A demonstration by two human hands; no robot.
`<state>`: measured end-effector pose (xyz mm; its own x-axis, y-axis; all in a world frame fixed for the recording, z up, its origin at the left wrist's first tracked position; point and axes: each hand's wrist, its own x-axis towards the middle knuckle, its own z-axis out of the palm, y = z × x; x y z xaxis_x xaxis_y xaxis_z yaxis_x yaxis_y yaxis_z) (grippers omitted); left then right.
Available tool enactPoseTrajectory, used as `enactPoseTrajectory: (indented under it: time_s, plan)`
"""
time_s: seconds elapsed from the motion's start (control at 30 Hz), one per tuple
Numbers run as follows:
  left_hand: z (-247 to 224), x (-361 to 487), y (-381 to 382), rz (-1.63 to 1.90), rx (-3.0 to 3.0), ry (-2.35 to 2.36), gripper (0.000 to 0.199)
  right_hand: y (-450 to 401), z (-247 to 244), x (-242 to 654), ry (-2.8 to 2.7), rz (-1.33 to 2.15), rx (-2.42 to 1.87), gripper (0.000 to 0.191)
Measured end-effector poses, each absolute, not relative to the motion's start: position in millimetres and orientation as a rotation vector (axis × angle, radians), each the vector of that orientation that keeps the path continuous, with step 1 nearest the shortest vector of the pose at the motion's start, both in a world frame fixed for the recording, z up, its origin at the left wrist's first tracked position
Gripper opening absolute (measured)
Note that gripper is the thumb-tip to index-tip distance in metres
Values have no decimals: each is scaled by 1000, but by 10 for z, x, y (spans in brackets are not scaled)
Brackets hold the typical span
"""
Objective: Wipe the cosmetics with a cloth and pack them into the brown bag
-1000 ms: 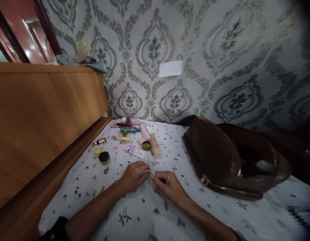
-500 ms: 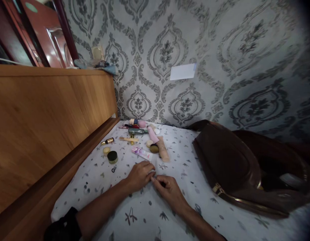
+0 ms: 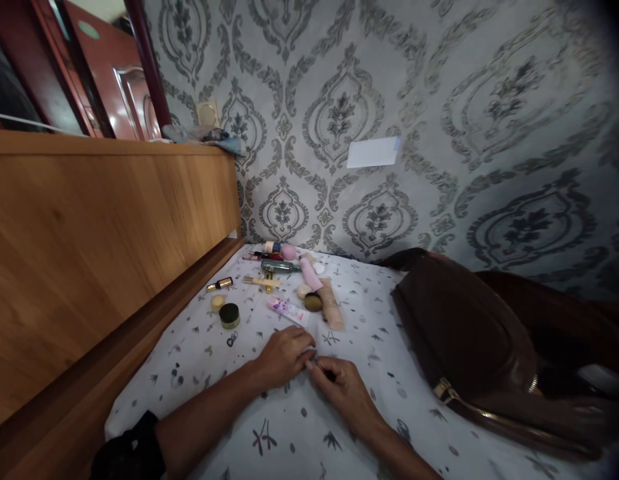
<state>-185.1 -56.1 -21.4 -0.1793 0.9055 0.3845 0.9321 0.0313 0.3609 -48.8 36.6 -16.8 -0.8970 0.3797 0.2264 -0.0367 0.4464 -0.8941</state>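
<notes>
My left hand (image 3: pixel 285 356) and my right hand (image 3: pixel 343 390) meet at the fingertips above the patterned white sheet (image 3: pixel 299 440). Both are closed in a pinch; whatever sits between the fingers is hidden or too small to name. Just beyond my left hand lies a white and pink tube (image 3: pixel 288 311). Close to it are a beige tube (image 3: pixel 332 305), a pink tube (image 3: pixel 310 273) and a round dark-gold jar (image 3: pixel 313 302). A dark-lidded jar (image 3: pixel 230 315) stands to the left, beside a small yellow round item (image 3: pixel 217 303) and a black and gold lipstick-like tube (image 3: pixel 219 284).
On the right slumps a brown bag (image 3: pixel 464 320) with a gold zipper. A wooden board (image 3: pixel 114 220) borders the left side, and patterned wallpaper (image 3: pixel 339 200) rises behind. Farther back lie a green bottle (image 3: pixel 279 266), a pink sponge-like item (image 3: pixel 288 252) and a wooden-looking stick (image 3: pixel 262 281).
The view has shifted slightly, so everything sits a little lower and to the right. My hands keep nearly the same pinched pose, fingertips together.
</notes>
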Motion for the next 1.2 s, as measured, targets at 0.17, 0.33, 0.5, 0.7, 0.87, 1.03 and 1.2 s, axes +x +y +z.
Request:
enactPoseTrajectory:
  time_s: [0.17, 0.33, 0.5, 0.7, 0.87, 1.03, 1.2]
  plan:
    - [-232, -1858, -556, -824, -1986, -2190, 10, 365, -162, -490, -2319, 1417, -287, 46]
    - [-253, -1866, -557, -844, -1987, -2182, 12, 386, -205, -497, -2341, 1394, -296, 46]
    - [-258, -1874, -559, -826, -2002, -2191, 12, 380, -202, -499, -2334, 1395, -294, 47]
    - [-248, -1870, -560, -804, -2000, -2195, 11, 364, -159, -493, -2342, 1404, -300, 46]
    - [-203, -1847, -567, -777, -1994, -2220, 11, 376, -178, -488, -2341, 1393, -287, 44]
    - [-187, -1836, -575, -789, -2000, -2209, 12, 364, -168, -487, -2342, 1410, -308, 44]
    - [-167, -1840, -578, -770, -2001, -2234, 12, 362, -166, -479, -2331, 1433, -301, 44]
